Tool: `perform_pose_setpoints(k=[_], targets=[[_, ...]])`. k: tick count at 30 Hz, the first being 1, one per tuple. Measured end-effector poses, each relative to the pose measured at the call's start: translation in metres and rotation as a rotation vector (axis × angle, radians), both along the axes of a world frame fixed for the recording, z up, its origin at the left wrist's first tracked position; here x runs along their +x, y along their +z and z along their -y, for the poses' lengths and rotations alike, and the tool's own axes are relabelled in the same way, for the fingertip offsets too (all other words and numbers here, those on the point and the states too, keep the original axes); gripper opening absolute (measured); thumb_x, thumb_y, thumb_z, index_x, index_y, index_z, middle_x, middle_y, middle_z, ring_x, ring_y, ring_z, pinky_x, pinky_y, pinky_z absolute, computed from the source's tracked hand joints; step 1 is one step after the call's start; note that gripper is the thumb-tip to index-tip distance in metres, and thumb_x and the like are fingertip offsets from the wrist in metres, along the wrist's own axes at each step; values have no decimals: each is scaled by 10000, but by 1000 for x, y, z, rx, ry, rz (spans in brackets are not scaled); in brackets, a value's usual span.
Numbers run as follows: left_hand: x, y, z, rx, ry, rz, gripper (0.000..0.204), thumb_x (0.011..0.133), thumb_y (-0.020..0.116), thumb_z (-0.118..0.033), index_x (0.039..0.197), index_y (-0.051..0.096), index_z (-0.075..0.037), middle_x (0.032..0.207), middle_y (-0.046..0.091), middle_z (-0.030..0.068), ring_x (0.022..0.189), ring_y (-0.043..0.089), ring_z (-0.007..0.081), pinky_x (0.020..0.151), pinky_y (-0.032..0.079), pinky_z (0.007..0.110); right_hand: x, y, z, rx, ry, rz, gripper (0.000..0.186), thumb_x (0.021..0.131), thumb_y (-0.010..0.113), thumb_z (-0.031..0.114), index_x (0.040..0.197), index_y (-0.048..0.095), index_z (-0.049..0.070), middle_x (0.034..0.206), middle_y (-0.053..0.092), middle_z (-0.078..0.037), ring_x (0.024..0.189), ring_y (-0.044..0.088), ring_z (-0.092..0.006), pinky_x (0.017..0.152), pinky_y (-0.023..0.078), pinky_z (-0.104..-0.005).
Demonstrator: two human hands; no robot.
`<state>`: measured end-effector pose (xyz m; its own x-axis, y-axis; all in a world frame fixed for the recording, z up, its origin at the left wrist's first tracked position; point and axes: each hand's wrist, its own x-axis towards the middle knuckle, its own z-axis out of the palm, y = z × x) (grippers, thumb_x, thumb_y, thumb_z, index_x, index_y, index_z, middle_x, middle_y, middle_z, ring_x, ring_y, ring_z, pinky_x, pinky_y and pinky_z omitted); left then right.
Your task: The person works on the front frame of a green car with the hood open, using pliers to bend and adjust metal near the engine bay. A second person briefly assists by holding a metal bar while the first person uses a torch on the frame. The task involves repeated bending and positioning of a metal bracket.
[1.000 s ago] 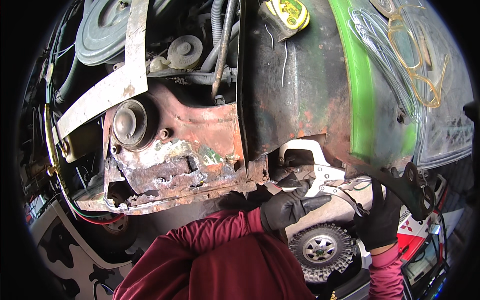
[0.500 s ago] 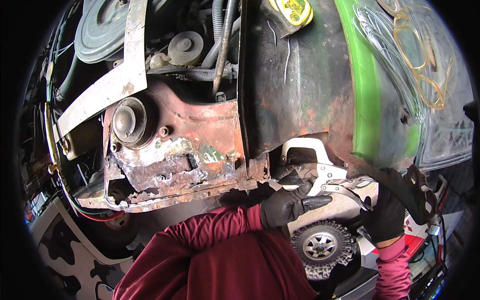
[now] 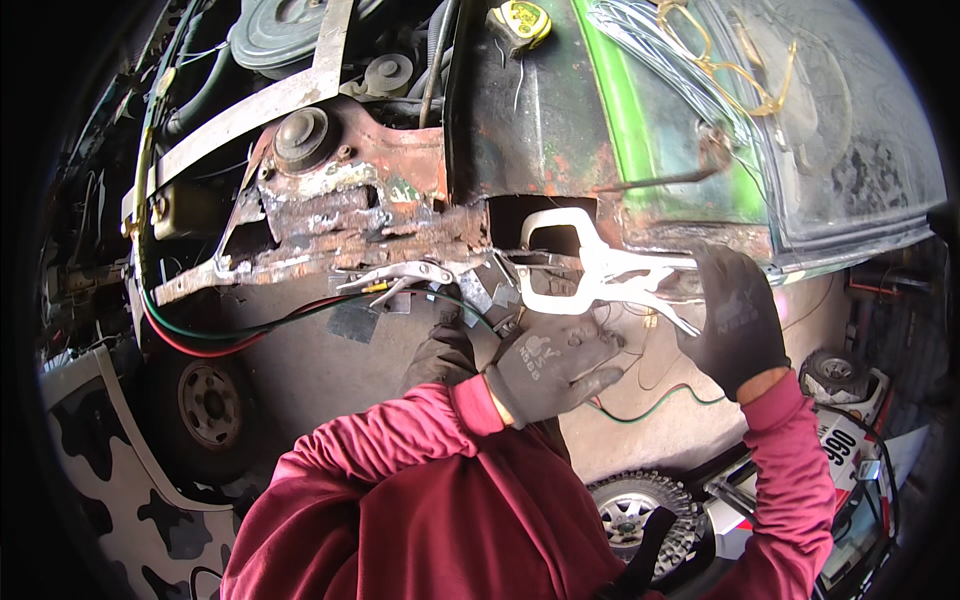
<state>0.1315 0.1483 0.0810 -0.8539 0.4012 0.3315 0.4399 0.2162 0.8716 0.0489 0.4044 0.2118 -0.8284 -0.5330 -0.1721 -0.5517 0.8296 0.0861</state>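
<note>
My right hand (image 3: 738,315), in a dark glove, is wrapped round the handles of a white and silver locking C-clamp (image 3: 597,262). The clamp's curved jaws reach left across a dark opening in the rusty car body (image 3: 390,225), at its lower edge. Just below the jaws is my left hand (image 3: 556,364), also gloved, with its fingers stretched out and nothing in it. A second pair of locking pliers (image 3: 405,272) hangs at the ragged lower edge, left of the clamp. Whether the clamp's jaws touch the metal, I cannot tell.
A yellow tape measure (image 3: 520,24), coiled wire (image 3: 665,60) and yellow-framed glasses (image 3: 745,90) lie on the bodywork. Red and green hoses (image 3: 235,340) droop at the left. A knobbly-tyred wheel (image 3: 640,515) is below, and a cow-patterned panel (image 3: 130,490) stands lower left.
The C-clamp has turned, its jaws now pointing left at the opening. My left hand has come off it and opened out; my right hand now grips the handles. The view has shifted.
</note>
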Motion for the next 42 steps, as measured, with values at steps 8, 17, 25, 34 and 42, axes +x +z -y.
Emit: perform_pose_setpoints(k=[8,17,25,34,42], targets=[[-30,23,-62,-409,463,-149,747,864,861,-351,1470,608,6,1458,625,241,1409,520,474,1253,359,599,14,-8,-6,63,-13,-3,928,793,933,395,1502,518,-38,1446,578,-234,1372,548,-411,1213,438,-489],[-64,4,-107,-331,434,-75,545,819,815,-229,1324,675,-81,1219,731,197,1210,625,422,1084,466,509,20,-12,-13,13,9,-50,1035,781,936,388,1611,454,1,1582,499,-208,1461,510,-379,1243,434,-475],[-76,8,-105,-446,352,3,507,799,850,-297,1235,723,-73,1126,796,198,1141,709,390,1108,444,484,12,9,-11,178,-117,3,1097,772,956,409,1651,418,33,1606,501,-221,1462,533,-402,1217,470,-466],[-72,8,-107,-390,457,-134,306,904,734,-304,1094,706,-66,966,770,209,985,683,439,995,490,515,-13,27,-55,-337,-502,205,614,1017,734,546,1278,721,-10,1151,744,-236,1127,721,-395,978,556,-483],[-67,12,-102,-376,459,-158,327,881,751,-271,1133,698,-69,989,762,210,998,677,438,957,504,528,-30,-21,-41,-579,-840,339,719,1120,524,635,873,782,12,763,722,-143,710,697,-290,745,552,-438]])
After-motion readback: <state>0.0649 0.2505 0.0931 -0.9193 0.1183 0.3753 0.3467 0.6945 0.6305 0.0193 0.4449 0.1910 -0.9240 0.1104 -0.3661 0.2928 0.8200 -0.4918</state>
